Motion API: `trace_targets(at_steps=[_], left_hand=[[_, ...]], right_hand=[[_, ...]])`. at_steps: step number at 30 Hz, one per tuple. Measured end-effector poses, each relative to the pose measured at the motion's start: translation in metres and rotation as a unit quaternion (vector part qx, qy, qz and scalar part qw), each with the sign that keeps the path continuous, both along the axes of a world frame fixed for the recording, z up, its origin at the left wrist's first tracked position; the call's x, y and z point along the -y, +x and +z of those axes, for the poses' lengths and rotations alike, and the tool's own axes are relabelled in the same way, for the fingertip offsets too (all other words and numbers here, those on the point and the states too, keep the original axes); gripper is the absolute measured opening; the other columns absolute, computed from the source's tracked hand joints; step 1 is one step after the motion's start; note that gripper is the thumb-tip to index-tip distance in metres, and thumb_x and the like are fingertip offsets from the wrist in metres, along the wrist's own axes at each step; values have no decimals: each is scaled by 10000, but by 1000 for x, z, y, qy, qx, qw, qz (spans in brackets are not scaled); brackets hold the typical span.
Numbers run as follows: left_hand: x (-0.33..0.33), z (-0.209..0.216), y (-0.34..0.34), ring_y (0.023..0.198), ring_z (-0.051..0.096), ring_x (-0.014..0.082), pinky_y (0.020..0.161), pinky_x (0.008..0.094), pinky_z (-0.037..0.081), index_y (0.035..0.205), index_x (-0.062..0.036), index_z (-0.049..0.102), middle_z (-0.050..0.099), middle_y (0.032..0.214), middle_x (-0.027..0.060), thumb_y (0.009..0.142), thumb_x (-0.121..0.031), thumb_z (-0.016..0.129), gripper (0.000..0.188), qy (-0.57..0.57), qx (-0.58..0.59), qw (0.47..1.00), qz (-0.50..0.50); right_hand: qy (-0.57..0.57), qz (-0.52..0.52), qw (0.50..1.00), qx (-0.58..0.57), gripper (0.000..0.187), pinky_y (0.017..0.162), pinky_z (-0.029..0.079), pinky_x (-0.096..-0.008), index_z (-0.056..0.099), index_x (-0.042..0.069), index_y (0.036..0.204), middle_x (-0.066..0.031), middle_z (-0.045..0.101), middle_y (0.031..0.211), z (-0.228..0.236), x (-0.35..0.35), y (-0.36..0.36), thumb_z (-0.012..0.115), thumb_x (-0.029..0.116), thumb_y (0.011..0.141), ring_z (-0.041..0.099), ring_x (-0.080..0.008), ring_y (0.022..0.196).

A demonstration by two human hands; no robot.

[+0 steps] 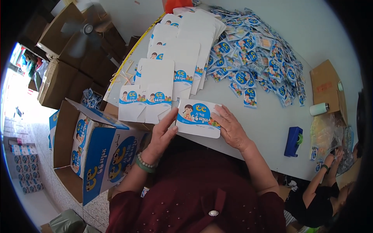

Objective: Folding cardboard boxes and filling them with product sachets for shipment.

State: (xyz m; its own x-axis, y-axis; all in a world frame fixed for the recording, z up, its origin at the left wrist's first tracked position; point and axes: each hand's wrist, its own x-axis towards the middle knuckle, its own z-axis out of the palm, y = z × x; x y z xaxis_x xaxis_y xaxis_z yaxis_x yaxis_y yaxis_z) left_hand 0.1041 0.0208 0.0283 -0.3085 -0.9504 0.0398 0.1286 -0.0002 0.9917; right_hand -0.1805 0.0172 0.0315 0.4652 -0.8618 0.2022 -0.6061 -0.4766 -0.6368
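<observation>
Between my hands, at the near edge of the table, is a small white-and-blue carton (198, 118) printed with a cartoon child. My left hand (160, 136) has its fingers and thumb around the carton's left end. On the right end, my right hand (232, 129) grips with its fingers over the top face and edge. Just beyond my left hand lies an unfolded carton blank (156, 73) with printed panels. Further back, overlapping flat carton blanks (190, 35) spread up the table. The inside of the held carton is hidden.
A big heap of small blue-and-white sachets (252, 58) covers the far right of the table (252, 120). A blue tape dispenser (293, 141) stands at the right edge. An open shipping box (103, 155) is at my left. Another person's hands (335, 157) work at far right.
</observation>
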Motion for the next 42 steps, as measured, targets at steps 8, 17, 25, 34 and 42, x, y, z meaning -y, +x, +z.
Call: trace_targets(at_steps=[8,17,25,34,42], left_hand=[[-5,6,2,1259,457,292,1077,394,301,1427,20,270,442,1343,253,923,-299,544,657,-298,365,882,-17],[4,-2,2,1115,539,210,943,309,433,1374,-2,368,521,1233,115,899,-36,546,509,4,-72,996,58],[28,-20,-2,1073,550,250,895,325,440,1096,-50,599,534,1141,112,703,128,614,431,-205,173,963,6],[17,58,-1,1374,228,398,1122,490,168,1357,-75,428,352,1416,206,739,-400,727,759,-353,472,805,-70],[19,-11,-17,1335,307,429,1118,519,188,1372,15,359,367,1410,214,814,-120,551,605,-403,539,737,-62]], right_hand=[[-80,0,989,-124,504,1089,314,-446,561,113,1233,-130,433,1391,18,-1,4,498,-74,769,348,-379,1322],[-7,62,990,-127,486,1073,324,-446,583,131,1201,-139,492,1334,32,-1,12,552,-25,742,346,-325,1336],[6,52,989,-142,528,1065,315,-499,496,115,1246,-160,372,1407,52,-11,29,634,45,741,342,-383,1320],[-191,-11,954,-232,425,1028,354,-526,465,86,1218,-223,402,1351,10,-23,45,575,41,810,382,-433,1278],[-259,-32,934,-242,371,1022,357,-519,465,84,1219,-221,437,1339,1,-25,43,523,58,853,442,-414,1240]])
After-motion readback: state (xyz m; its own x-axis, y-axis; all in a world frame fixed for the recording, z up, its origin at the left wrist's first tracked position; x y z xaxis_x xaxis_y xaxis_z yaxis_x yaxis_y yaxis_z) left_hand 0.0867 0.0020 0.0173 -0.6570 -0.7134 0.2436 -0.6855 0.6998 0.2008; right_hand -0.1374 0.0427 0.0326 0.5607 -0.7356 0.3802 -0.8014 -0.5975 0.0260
